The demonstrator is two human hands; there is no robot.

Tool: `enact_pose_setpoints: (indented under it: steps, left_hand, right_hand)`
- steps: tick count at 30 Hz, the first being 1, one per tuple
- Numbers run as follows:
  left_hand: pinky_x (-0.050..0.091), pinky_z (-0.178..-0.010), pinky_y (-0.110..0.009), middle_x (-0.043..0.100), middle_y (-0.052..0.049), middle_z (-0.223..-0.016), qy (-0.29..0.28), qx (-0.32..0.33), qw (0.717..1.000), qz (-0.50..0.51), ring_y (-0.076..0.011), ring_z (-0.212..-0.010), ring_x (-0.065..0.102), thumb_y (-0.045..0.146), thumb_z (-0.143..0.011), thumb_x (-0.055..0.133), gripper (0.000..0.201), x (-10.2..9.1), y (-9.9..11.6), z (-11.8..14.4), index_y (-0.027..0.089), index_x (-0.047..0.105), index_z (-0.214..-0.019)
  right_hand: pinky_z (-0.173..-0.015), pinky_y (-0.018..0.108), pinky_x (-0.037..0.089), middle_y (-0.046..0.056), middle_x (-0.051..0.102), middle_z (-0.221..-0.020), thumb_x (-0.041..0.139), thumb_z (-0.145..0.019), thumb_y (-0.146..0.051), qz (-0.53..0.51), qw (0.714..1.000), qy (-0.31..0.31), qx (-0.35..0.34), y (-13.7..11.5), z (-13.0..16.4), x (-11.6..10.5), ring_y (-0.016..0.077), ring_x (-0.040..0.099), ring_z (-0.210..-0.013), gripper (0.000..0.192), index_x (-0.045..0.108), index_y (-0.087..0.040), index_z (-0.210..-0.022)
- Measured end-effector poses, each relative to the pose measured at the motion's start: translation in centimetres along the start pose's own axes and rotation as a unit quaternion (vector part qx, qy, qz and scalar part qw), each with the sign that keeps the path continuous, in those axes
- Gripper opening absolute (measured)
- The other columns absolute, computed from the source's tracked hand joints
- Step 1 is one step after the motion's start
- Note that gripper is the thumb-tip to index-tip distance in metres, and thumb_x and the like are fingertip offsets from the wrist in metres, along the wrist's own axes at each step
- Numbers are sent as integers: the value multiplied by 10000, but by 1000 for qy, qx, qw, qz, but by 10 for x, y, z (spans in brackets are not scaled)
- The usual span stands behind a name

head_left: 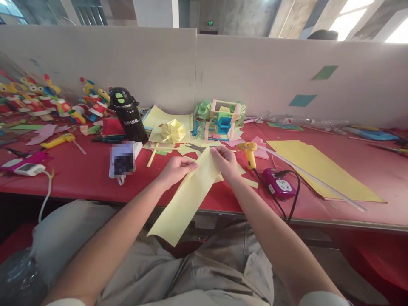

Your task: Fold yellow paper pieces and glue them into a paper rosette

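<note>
A long pale yellow paper strip (191, 195) slants down from my hands over the table's front edge, its lower end hanging above my lap. My left hand (178, 169) pinches the strip's left edge near the top. At the upper right corner, my right hand (225, 160) grips it between thumb and fingers. Just beyond lie scissors (196, 147) among yellow paper scraps. A folded yellow paper rosette (174, 131) sits behind my left hand. Farther back stands a paper model (223, 121) with a pale frame and green and blue folded parts.
A black bottle (129, 117) and a phone (124, 159) stand to the left. On the right are a yellow glue gun (249, 154), a purple power socket (279, 185) with a black cord, and yellow sheets (325, 170). A white partition (255, 76) closes off the back.
</note>
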State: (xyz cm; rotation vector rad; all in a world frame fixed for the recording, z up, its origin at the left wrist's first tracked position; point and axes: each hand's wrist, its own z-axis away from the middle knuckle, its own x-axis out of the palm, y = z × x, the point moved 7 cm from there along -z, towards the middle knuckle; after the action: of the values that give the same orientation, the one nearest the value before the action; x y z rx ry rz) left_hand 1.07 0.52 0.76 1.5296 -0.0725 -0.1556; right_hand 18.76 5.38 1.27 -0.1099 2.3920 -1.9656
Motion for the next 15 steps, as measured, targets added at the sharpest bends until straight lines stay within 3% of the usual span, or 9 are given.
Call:
enact_pose_setpoints:
  steps: [7,15]
  left_hand:
    - [565,-746,-367,776,-103,-885,-1,-4,1000,-13,-251,-831,718,436,-699,839,306,-4,4,3,186,778,-863]
    - [561,-800,-371,776,-111,-955,-71,-11,997,-14,-242,-882,712,373,-665,873,330,-2,1,3,186,779,-919]
  right_hand:
    - [-541,294,405,26,583,-704,644,-765,-646,28,999,22,-19,2,-4,-7,163,521,-618,423,571,-231,-804]
    - [-604,296,415,24,582,-729,645,-791,-573,27,993,94,-63,-3,-6,-24,163,515,-663,360,600,-216,-797]
